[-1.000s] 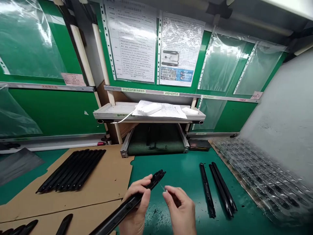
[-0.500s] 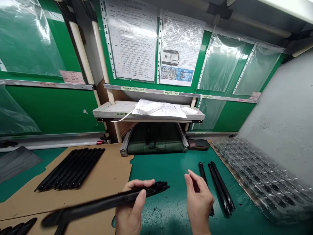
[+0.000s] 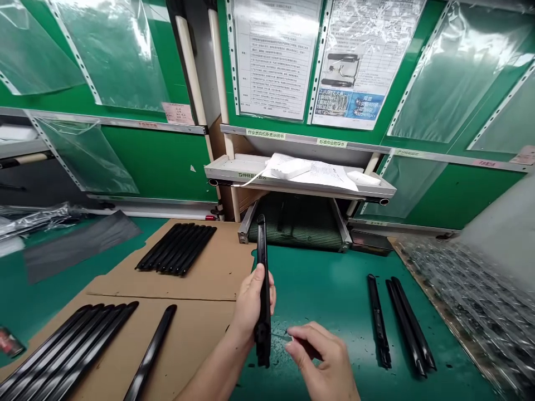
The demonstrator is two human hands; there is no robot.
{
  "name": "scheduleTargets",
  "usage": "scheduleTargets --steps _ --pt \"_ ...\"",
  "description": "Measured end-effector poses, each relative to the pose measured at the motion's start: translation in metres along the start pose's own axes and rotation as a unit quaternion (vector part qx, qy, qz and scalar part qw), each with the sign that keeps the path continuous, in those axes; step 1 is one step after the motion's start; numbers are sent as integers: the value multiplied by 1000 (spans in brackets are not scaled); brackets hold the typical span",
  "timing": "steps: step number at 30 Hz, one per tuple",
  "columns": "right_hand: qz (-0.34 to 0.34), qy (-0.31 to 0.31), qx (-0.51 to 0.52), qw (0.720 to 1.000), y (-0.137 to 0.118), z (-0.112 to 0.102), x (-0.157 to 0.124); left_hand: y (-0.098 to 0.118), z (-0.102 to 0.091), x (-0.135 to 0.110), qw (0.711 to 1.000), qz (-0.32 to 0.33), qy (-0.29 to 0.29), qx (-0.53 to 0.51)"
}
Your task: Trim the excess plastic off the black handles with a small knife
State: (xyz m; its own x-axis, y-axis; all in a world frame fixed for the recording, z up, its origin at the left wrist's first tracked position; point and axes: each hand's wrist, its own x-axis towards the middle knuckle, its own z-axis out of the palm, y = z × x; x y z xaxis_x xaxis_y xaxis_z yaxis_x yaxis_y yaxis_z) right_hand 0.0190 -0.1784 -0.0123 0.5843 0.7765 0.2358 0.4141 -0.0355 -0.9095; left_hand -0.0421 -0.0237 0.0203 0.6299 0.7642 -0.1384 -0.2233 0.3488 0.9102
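Observation:
My left hand (image 3: 252, 303) grips a long black plastic bar (image 3: 263, 289) near its lower half and holds it upright. My right hand (image 3: 321, 356) is pinched around a thin metal pick (image 3: 281, 336), whose fine tip points left at the bar, very close to it. I cannot tell whether the tip touches. Several matching black bars (image 3: 178, 249) lie side by side on brown cardboard (image 3: 209, 278), and more (image 3: 67, 351) lie nearer me.
Two or three black bars (image 3: 401, 323) lie on the green mat (image 3: 326, 289) to my right. Stacked clear plastic trays (image 3: 460, 295) stand beyond them. A conveyor belt (image 3: 296, 223) runs under a metal shelf (image 3: 292, 184) holding papers and white objects.
The view has shifted. My left hand has turned the bar from nearly level to upright. My right hand has come back down beside the bar with the pick.

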Motion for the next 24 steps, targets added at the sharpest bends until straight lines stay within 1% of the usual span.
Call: scheduleTargets --steps 3,5,6,8,11,13,14,15,16,18,20,22,24 --pt "-25 -42 -24 999 3 -3 1 -2 -1 2 1000 -10 -19 4" --pt "-56 -46 -43 996 6 -2 0 -4 -2 4 999 -13 -32 6" --pt "-77 -30 -56 995 7 -1 -1 -5 -2 4 999 -15 -39 8" --pt "-135 27 -81 987 8 3 0 -9 -1 4 998 -31 -62 8" --pt "-222 134 -119 959 5 5 5 -17 3 1 989 -85 -120 9" --pt "-234 185 -139 944 0 2 10 -22 5 -1 982 -111 -152 8" --pt "-222 190 -143 946 -3 -1 11 -23 6 -1 981 -114 -154 4" --pt "-202 176 -139 953 -6 -3 12 -23 6 0 983 -109 -148 -2" --pt "-178 146 -130 965 -8 -5 12 -22 6 1 986 -99 -134 -8" --pt "-132 64 -117 982 -11 -6 8 -17 4 5 992 -72 -99 -10" --pt "-94 9 -135 986 -11 -2 2 -9 2 8 996 -47 -80 2" --pt "-67 -4 -175 982 -9 3 -4 -3 1 10 996 -30 -79 13" --pt "-52 -3 -204 978 -8 8 -7 0 1 10 997 -20 -76 17"
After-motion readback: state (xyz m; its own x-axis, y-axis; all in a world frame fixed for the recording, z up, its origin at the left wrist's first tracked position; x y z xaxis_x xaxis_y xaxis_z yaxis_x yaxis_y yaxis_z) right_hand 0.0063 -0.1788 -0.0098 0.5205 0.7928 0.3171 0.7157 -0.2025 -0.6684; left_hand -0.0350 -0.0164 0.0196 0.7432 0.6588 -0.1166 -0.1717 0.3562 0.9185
